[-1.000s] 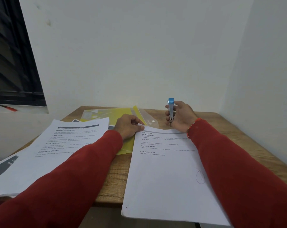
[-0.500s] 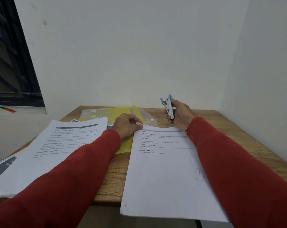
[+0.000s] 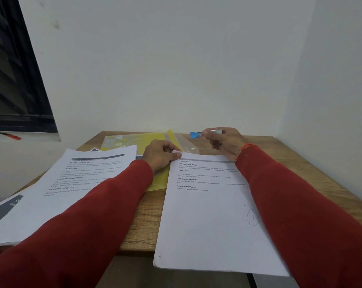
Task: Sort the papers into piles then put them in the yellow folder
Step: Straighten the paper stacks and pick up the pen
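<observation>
We observe 2 hands over a wooden table, both in red sleeves. The left hand has its fingers curled, and the thumb and forefinger pinch the top left corner of the right-hand paper stack. That stack lies on the near right part of the table, with its near edge hanging past the table's front edge. Its top sheet carries printed headings and a pen-drawn circle near the right sleeve.

The right hand is raised just above the far end of the same stack. Its fingers are curled round a small stapler, silver with a blue end, held roughly level with the blue end pointing left. We cannot tell whether the stapler's jaws are apart or closed.

The yellow folder lies flat at the far middle of the table, partly under the left hand and partly under the left paper stack. Its clear flap with a white snap button rests between the 2 hands.

The left paper stack covers the near left of the table, printed side up, and overhangs the table's left edge. A grey-banded sheet shows beneath it at the far left.

A dark window occupies the upper left, and a red item lies on its sill.
</observation>
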The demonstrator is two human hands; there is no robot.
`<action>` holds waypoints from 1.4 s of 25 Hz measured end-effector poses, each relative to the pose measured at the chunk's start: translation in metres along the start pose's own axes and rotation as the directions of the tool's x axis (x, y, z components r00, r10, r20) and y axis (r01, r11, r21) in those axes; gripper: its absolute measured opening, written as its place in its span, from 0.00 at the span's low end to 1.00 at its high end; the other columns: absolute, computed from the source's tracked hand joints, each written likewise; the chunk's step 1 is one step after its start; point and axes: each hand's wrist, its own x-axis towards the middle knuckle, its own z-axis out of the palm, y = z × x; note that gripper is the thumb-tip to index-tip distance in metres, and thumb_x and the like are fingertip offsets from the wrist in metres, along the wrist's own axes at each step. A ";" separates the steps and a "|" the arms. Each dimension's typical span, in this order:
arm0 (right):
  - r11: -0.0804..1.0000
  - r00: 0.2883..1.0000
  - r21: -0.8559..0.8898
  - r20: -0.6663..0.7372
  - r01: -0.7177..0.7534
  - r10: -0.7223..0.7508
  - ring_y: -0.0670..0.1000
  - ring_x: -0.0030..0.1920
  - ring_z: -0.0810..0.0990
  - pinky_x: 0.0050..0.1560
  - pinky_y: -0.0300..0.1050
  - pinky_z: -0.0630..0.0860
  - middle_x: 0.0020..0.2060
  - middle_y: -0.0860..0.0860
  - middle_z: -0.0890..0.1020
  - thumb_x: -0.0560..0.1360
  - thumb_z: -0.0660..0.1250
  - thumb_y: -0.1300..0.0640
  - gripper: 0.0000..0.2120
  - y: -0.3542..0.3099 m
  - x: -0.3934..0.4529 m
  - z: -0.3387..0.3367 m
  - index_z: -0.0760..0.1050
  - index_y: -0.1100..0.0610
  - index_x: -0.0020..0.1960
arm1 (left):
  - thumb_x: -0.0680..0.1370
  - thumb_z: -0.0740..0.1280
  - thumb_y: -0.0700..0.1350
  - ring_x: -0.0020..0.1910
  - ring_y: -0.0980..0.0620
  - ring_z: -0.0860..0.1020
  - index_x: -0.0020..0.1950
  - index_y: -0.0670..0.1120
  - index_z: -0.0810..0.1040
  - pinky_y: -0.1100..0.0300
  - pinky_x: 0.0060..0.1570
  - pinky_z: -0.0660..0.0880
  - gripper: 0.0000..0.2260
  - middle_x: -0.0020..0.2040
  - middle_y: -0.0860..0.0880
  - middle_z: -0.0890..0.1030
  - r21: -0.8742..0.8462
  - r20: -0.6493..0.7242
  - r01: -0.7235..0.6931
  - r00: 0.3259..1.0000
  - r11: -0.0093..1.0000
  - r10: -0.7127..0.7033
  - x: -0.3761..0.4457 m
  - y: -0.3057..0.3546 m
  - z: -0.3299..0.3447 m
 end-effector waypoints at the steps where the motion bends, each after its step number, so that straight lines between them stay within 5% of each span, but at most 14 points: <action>1: 1.000 1.000 0.021 0.021 0.001 -0.001 0.47 0.31 0.78 0.35 0.37 0.78 0.32 0.50 0.82 0.73 0.73 0.68 0.06 -0.001 -0.001 0.001 0.79 0.64 0.49 | 0.72 0.78 0.41 0.39 0.52 0.76 0.49 0.44 0.86 0.60 0.44 0.75 0.07 0.35 0.52 0.77 -0.017 -0.004 -0.002 1.000 1.000 0.002 0.000 0.000 0.000; 7: 0.996 0.991 0.082 0.128 -0.048 0.037 0.57 0.43 0.87 0.52 0.49 0.84 0.42 0.60 0.85 0.75 0.69 0.72 0.08 -0.001 -0.003 0.008 0.75 0.65 0.53 | 0.72 0.77 0.41 0.37 0.54 0.75 0.49 0.44 0.86 0.62 0.42 0.73 0.07 0.34 0.52 0.77 -0.029 -0.029 -0.043 0.999 0.999 0.043 0.000 0.002 0.001; 11: 0.946 0.999 0.325 0.033 -0.019 0.009 0.61 0.46 0.85 0.47 0.51 0.85 0.48 0.62 0.83 0.75 0.70 0.71 0.20 -0.004 -0.006 0.008 0.66 0.60 0.61 | 0.73 0.77 0.40 0.37 0.54 0.74 0.49 0.44 0.86 0.65 0.39 0.71 0.06 0.34 0.53 0.76 -0.014 -0.032 -0.049 0.998 0.999 0.048 -0.002 0.003 0.002; 15: 0.940 0.997 0.335 -0.022 -0.058 0.069 0.58 0.44 0.81 0.35 0.45 0.82 0.51 0.62 0.80 0.78 0.67 0.69 0.21 -0.003 -0.001 0.014 0.62 0.56 0.64 | 0.73 0.77 0.41 0.38 0.54 0.73 0.50 0.44 0.86 0.64 0.39 0.71 0.07 0.35 0.52 0.75 0.004 -0.027 -0.053 0.998 0.999 0.053 -0.002 0.003 0.001; 23: 0.998 0.998 0.003 0.009 -0.056 0.056 0.52 0.39 0.83 0.39 0.42 0.80 0.48 0.61 0.82 0.77 0.68 0.70 0.21 0.003 0.001 0.014 0.65 0.60 0.65 | 0.73 0.77 0.42 0.38 0.55 0.74 0.50 0.46 0.86 0.65 0.39 0.72 0.07 0.36 0.52 0.77 0.013 -0.036 -0.055 0.998 0.998 0.055 -0.001 0.003 0.003; 28: 0.994 0.981 -0.111 0.191 -0.016 0.037 0.57 0.51 0.85 0.57 0.46 0.80 0.49 0.61 0.85 0.77 0.67 0.70 0.16 0.004 -0.004 0.015 0.68 0.64 0.63 | 0.73 0.77 0.42 0.35 0.59 0.73 0.49 0.48 0.85 0.75 0.32 0.67 0.06 0.36 0.54 0.78 0.018 -0.054 -0.081 0.995 0.997 0.082 0.000 0.003 0.002; 35: 0.983 0.977 -0.176 0.212 0.052 -0.014 0.63 0.60 0.82 0.69 0.53 0.74 0.48 0.61 0.85 0.77 0.69 0.68 0.11 0.005 -0.004 0.022 0.74 0.63 0.57 | 0.72 0.78 0.44 0.35 0.59 0.73 0.47 0.49 0.86 0.66 0.35 0.69 0.06 0.34 0.56 0.77 -0.053 -0.054 -0.126 0.991 0.991 0.123 0.002 0.003 0.003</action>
